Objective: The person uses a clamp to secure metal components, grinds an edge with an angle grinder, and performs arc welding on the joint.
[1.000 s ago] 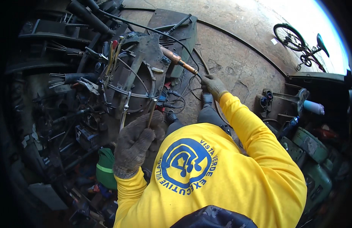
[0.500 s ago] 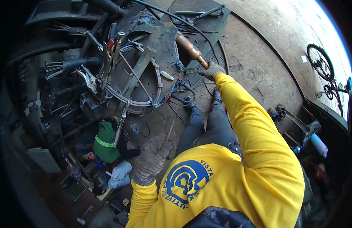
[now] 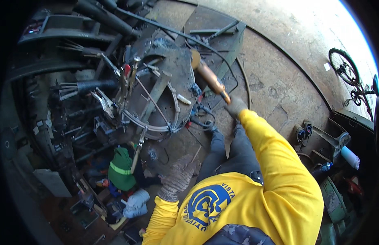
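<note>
My right hand (image 3: 236,107), in a grey glove, is closed round the narrow end of a copper-coloured cylindrical tool (image 3: 210,77). A round, flat tan end (image 3: 195,60) shows at the tool's far tip, beside the edge of a dark metal plate (image 3: 179,61). My left hand (image 3: 177,175), in a mottled knit glove, is low in front of me, closed on a thin rod (image 3: 196,152) that points up and away. Curved metal strips (image 3: 150,128) and a flat bar (image 3: 154,98) lie on the metalwork. Locking pliers (image 3: 137,155) are clamped at its near edge.
A person in a green top (image 3: 121,169) with a reflective band is low at the left, near the metalwork. Cables (image 3: 177,30) cross the far side. A bicycle (image 3: 353,77), shoes (image 3: 303,132) and a bottle (image 3: 350,158) are at the right.
My right hand and the copper-coloured tool have drawn closer to me, and the tool's round end shows more. My left hand keeps its hold on the rod. The whole view has shifted a little.
</note>
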Demonstrator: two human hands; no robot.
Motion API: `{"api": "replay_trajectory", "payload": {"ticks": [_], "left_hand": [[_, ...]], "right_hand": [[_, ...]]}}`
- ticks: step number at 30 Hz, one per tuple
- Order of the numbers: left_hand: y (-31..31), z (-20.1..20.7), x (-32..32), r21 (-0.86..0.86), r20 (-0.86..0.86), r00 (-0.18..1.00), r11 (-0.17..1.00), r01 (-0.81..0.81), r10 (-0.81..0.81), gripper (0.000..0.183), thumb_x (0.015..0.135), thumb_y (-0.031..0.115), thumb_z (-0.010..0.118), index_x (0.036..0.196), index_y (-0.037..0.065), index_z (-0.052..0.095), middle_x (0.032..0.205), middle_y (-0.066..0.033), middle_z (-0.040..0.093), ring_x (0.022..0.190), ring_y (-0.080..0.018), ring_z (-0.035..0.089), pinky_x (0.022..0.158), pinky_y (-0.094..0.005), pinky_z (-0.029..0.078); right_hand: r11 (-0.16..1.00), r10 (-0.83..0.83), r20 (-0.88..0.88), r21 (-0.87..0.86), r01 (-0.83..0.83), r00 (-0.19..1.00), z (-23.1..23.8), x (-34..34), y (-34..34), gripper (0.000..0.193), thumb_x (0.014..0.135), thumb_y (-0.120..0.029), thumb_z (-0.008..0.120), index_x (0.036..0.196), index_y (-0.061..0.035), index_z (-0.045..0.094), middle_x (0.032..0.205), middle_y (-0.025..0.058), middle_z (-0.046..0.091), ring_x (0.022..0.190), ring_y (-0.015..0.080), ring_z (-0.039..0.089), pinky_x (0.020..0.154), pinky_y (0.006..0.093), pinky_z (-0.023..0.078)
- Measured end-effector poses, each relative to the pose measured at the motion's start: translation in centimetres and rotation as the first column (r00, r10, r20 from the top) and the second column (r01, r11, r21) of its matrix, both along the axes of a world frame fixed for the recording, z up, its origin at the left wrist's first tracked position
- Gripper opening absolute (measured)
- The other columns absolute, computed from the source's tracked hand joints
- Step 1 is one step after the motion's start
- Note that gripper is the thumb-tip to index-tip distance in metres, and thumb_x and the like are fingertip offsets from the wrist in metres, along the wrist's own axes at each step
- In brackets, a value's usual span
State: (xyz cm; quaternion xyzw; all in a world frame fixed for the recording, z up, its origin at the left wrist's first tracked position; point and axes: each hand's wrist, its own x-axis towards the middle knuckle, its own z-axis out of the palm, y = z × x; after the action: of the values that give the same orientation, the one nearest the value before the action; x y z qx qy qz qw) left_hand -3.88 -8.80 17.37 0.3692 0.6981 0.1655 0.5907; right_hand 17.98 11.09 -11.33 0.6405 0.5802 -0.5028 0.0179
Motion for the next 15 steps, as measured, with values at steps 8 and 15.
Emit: {"api": "replay_trajectory", "payload": {"ticks": [8, 15], "left_hand": [[4.9, -2.6, 1.0, -0.108, -0.105, 0.955, 0.958, 0.266, -0.277, 0.037, 0.098, 0.02, 0.057, 0.132, 0.006, 0.059, 0.113, -0.0086, 0.07, 0.088, -0.0138, 0.069, 0.076, -0.0292, 0.055], [9.6, -6.7, 5.4, 0.304, -0.303, 0.842, 0.792, 0.529, -0.446, 0.055, 0.095, 0.034, 0.062, 0.139, 0.003, 0.052, 0.126, -0.0206, 0.064, 0.118, -0.0295, 0.061, 0.102, -0.038, 0.045]], "right_hand": [[0.95, -0.298, -0.044, -0.112, 0.292, 0.953, 9.6, 7.1, -15.1, 0.044, 0.078, -0.027, 0.07, 0.117, -0.0063, 0.063, 0.108, 0.0242, 0.068, 0.105, 0.0425, 0.064, 0.09, 0.0462, 0.051], [0.838, -0.478, -0.159, 0.214, 0.503, 0.864, 16.1, 7.0, -15.4, 0.048, 0.079, -0.025, 0.071, 0.121, -0.0068, 0.06, 0.105, 0.0244, 0.068, 0.102, 0.0424, 0.065, 0.087, 0.0467, 0.051]]}}
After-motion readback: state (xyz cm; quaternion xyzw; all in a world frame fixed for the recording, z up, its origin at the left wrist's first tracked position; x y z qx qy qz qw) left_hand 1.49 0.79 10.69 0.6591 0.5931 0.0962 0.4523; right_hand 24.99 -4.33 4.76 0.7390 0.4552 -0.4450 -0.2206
